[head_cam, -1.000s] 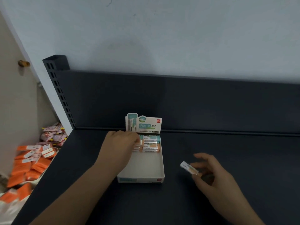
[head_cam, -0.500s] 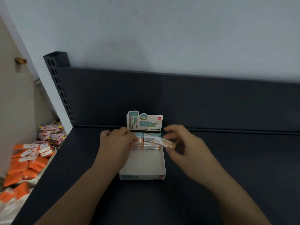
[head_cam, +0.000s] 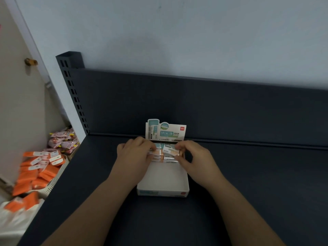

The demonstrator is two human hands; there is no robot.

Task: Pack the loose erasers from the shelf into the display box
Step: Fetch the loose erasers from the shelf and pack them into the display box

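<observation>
A white display box (head_cam: 162,190) sits on the dark shelf (head_cam: 248,178), its printed header card (head_cam: 166,132) standing upright at the far end, close to the shelf's back panel. The packed erasers (head_cam: 168,159) fill only the far end of the box, stacked in two columns under the card; the near part of the box floor is bare. The right hand (head_cam: 195,158) pinches a loose eraser (head_cam: 169,150) between thumb and fingertips, a narrow grip, holding it tilted on top of the right column. The left hand (head_cam: 136,154) has its fingers curled over the left column with the thumb at its front, a close grip on that stack. Left of the shelf, lower down, orange packets (head_cam: 35,172) lie heaped in a pale basket (head_cam: 53,185), with pink packets (head_cam: 62,141) behind them.
</observation>
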